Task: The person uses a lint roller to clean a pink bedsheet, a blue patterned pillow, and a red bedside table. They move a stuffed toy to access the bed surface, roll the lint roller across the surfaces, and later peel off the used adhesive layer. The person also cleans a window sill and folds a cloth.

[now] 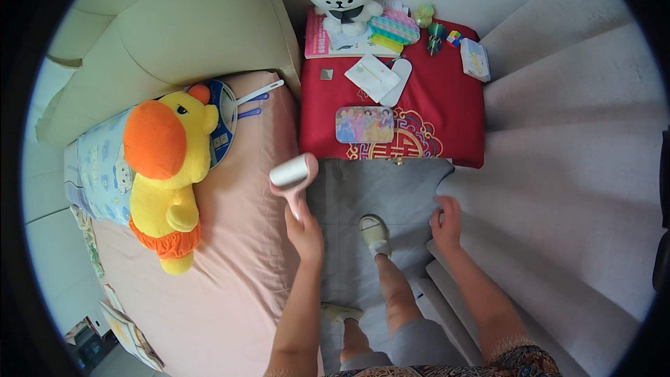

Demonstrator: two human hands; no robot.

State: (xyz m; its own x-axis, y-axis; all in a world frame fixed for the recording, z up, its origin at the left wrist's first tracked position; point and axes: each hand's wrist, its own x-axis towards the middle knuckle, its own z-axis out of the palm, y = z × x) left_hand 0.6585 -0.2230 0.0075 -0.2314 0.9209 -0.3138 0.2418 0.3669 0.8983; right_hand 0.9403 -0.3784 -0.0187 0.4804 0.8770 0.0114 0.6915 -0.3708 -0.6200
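Observation:
My left hand (pixel 305 233) grips the pink handle of a lint roller (pixel 290 173), its white roll held up near the bed's edge. Nothing is in my right hand (pixel 446 222), which hangs over the floor by the curtain with fingers loosely bent. Left of the roller, a yellow plush duck (pixel 165 214) with an orange bill lies on the pink bed sheet (pixel 241 251). Behind the duck's head is a round dark-blue item (pixel 222 141), partly hidden, with a white-handled tool (pixel 260 92) by it.
A red cloth (pixel 324 94) covers the bedside table, bearing a princess-print tin (pixel 365 124), a white plush dog (pixel 343 2), a pop-it toy (pixel 395 27), a tissue pack (pixel 475 60) and a small puzzle cube (pixel 454 38). A padded headboard (pixel 193 21) stands behind the bed; a curtain (pixel 565 167) hangs at right.

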